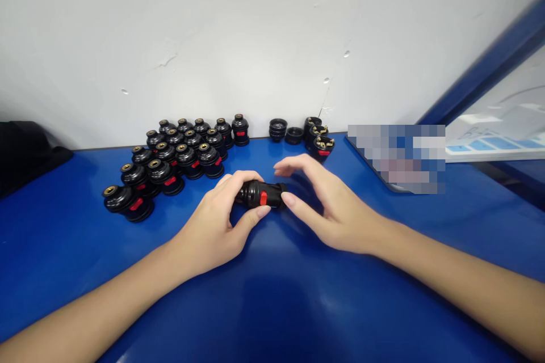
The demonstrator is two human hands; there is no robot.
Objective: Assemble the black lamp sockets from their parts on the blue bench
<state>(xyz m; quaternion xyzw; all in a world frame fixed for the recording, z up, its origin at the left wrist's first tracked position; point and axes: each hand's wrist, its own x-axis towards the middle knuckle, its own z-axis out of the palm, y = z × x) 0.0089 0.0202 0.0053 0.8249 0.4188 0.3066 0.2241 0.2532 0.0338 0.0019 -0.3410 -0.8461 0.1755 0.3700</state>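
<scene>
A small black lamp socket (pixel 260 194) with a red tab on its side lies on its side just above the blue tabletop (pixel 272 295), near the middle of the view, held between both hands. The left hand (pixel 219 221) has its fingers (pixel 238 177) curled over the top of the wider end and its thumb pressed up from below, so it is clamped on the socket. The right hand (pixel 330 207) is arched, its thumb tip touching the narrow end and the other fingers spread and raised above it, apart rather than closed. The socket looks like glossy hard plastic: light, stiff and likely a little slippery, so the ribbed wider body seems the better place to grip than the smooth narrow neck. Both forearms come in low from the near edge, wrists resting close to the surface. Behind the left hand stand rows of finished sockets (pixel 179 156) with brass centres, upright and touching one another. Further back by the wall sit a few loose black caps (pixel 279 129) and socket bodies with metal contacts (pixel 319 139).
</scene>
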